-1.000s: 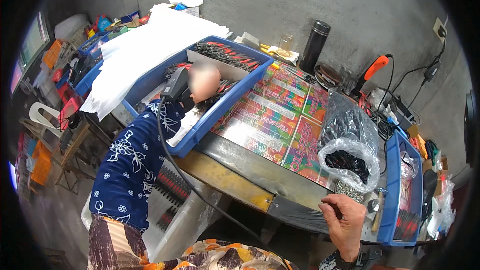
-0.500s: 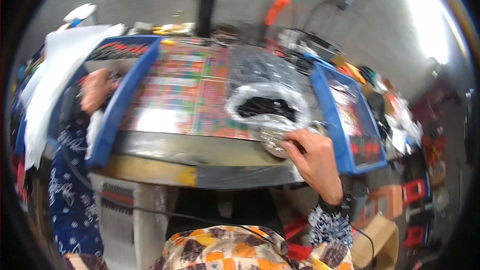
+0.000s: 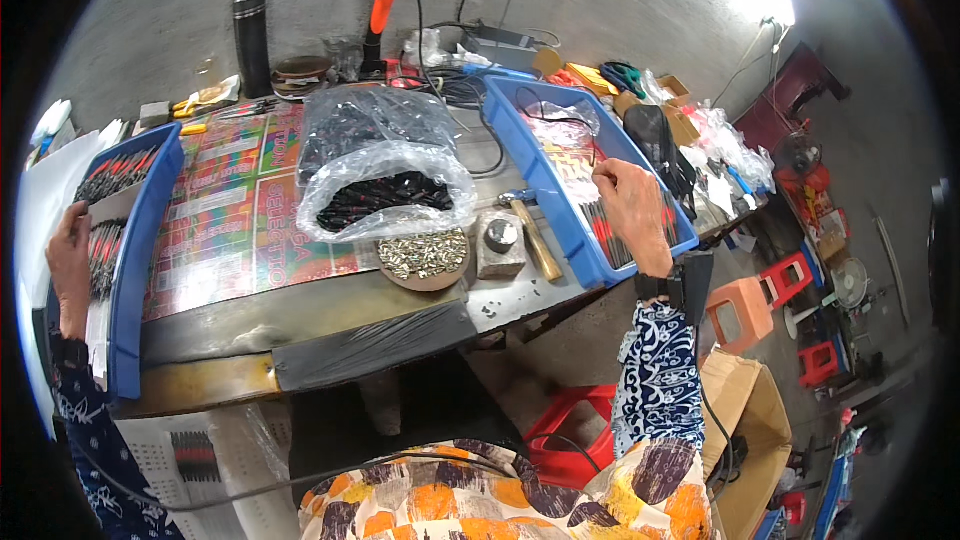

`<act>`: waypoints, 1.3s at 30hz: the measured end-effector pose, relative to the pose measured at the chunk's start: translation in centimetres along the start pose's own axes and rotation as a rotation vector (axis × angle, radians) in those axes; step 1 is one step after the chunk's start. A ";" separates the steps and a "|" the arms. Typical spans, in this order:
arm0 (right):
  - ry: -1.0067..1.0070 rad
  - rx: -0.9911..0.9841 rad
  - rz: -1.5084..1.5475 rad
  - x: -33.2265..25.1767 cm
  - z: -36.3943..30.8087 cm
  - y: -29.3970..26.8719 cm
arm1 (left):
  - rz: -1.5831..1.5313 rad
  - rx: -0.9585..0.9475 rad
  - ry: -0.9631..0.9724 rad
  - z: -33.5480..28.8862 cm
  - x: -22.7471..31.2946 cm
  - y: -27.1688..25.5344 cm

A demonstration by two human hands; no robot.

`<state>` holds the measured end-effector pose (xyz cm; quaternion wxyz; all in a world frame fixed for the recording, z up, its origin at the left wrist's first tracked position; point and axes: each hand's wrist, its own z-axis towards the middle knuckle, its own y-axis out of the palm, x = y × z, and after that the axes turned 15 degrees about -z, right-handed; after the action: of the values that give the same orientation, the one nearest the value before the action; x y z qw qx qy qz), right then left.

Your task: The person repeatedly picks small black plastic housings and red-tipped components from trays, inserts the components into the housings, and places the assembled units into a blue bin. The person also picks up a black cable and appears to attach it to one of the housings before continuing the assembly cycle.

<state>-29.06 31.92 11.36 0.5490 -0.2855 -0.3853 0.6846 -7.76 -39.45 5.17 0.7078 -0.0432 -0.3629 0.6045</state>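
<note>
My left hand [image 3: 68, 270] is over the left blue bin [image 3: 150, 230], its fingers closed together beside the slim black-and-red pieces [image 3: 120, 170] lined up inside. Whatever it holds, if anything, is hidden. Above the right blue bin [image 3: 545, 185] is my right hand [image 3: 637, 215], fingers curled in and closed; I cannot make out what is in them. More black-and-red pieces [image 3: 603, 233] lie in that bin's near end, partly under the hand. Between the bins stand a round dish of small metal parts [image 3: 422, 256] and an open clear plastic bag [image 3: 385, 155] of black pieces.
Right of the dish are a metal block [image 3: 500, 248] and a hammer [image 3: 540, 240]. A black flask [image 3: 252, 40] and an orange-handled tool [image 3: 383, 15] stand at the back. A cable crosses my lap. Stools [image 3: 740, 315] and a cardboard box [image 3: 745, 410] stand to the right.
My view has turned to the right. My right hand has gone from the dish of metal parts to above the right bin. My left hand has pulled back toward the left bin's outer side.
</note>
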 end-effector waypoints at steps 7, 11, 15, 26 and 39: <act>0.011 -0.160 -0.082 4.0 -1.1 3.1 | -0.182 -0.024 0.028 -4.6 9.8 0.4; -0.015 -0.179 -0.132 4.4 -2.4 4.0 | -0.479 -0.151 -0.094 -7.6 15.6 1.9; 0.005 -0.169 -0.077 4.4 -2.6 4.2 | -0.616 -0.171 -0.231 -9.8 19.7 3.0; 0.079 -0.321 -0.103 5.6 -2.7 4.2 | -0.911 -0.242 -0.359 -12.0 26.3 3.6; -0.117 -0.087 0.564 -6.9 -4.9 -3.1 | -1.211 -0.326 -0.556 -15.7 30.9 3.9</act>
<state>-21.83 26.58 11.11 0.3012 -0.3646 -0.3509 0.8082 -1.96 -5.05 6.00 0.7860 0.2181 -0.5778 0.0286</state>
